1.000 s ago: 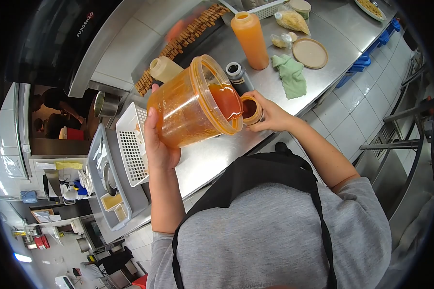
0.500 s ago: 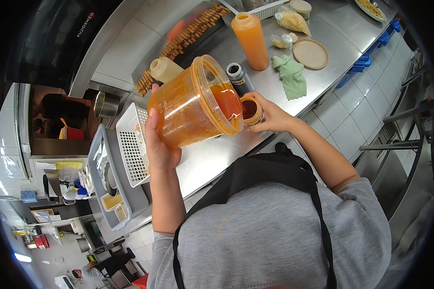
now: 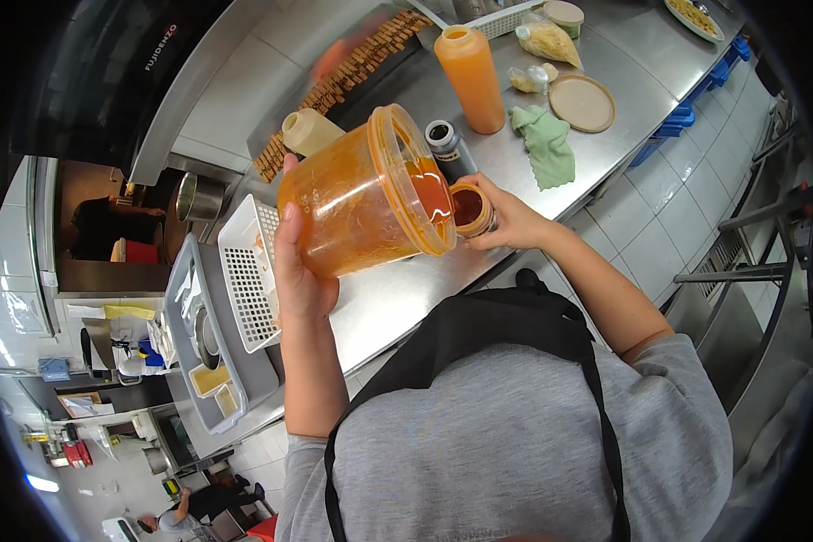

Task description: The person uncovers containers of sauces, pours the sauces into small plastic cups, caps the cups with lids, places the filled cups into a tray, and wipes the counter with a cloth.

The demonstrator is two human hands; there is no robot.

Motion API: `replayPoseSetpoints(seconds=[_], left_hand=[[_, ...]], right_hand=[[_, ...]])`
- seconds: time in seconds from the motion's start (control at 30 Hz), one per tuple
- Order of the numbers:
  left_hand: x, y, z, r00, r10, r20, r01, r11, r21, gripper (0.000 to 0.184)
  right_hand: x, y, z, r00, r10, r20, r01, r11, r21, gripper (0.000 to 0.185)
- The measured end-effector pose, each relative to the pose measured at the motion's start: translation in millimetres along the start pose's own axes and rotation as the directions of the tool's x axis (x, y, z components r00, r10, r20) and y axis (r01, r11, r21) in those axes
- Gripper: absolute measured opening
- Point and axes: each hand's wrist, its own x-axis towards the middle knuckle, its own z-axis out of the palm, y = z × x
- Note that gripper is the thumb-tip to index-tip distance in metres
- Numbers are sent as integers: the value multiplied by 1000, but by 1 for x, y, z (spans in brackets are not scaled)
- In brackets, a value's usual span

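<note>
My left hand (image 3: 300, 262) is closed around the base and side of a large clear plastic tub (image 3: 339, 210) smeared with orange sauce. The tub lies tipped on its side toward the right, and red-orange sauce (image 3: 432, 191) pools at its lower rim. Right at that rim, my right hand (image 3: 512, 217) grips a small open jar (image 3: 486, 219), its mouth facing the tub, with dark red sauce inside. Behind the jar stands a dark open bottle (image 3: 452, 152). A tall bottle of orange sauce (image 3: 471, 81) is farther back, and a cream-coloured bottle (image 3: 309, 132) rises behind the tub.
On the steel counter (image 3: 623, 68) are a green cloth (image 3: 546, 144), a round beige lid (image 3: 583, 102) and bagged food (image 3: 548, 43). To the left sit a white perforated basket (image 3: 247, 271) and a grey tray (image 3: 210, 420). Another person (image 3: 203, 508) is at lower left.
The tub has shifted very slightly to the right, and the sauce now sits nearer its lower rim. The people in the background have changed posture.
</note>
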Motion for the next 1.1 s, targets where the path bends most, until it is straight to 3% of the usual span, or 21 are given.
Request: replayPoseSetpoints(seconds=[0.07,0.5,0.83,1.0,1.03,1.1], left_hand=[[0,2,-2,997,-47,60,46,999,13,73],[-3,-7,1,997,-63,52,62,998,13,75],[-8,-29,-9,989,-110,-103,74,950,-302,50],[-8,-36,-19,989,-127,-81,87,921,-379,50],[-8,-38,-21,987,-141,-80,100,915,-391,50],[-8,-38,-23,985,-154,-81,109,907,-407,51]], right_hand=[[0,2,1,1000,-9,0,9,1000,9,72],[0,-2,0,1000,14,12,-14,999,33,72],[-1,-4,-2,1000,14,19,-13,999,-37,76],[-10,-11,-25,999,-34,17,37,969,-245,91],[-13,-15,-39,997,70,-16,-72,958,-278,84],[-16,-14,-68,979,51,-200,-105,957,-271,64]])
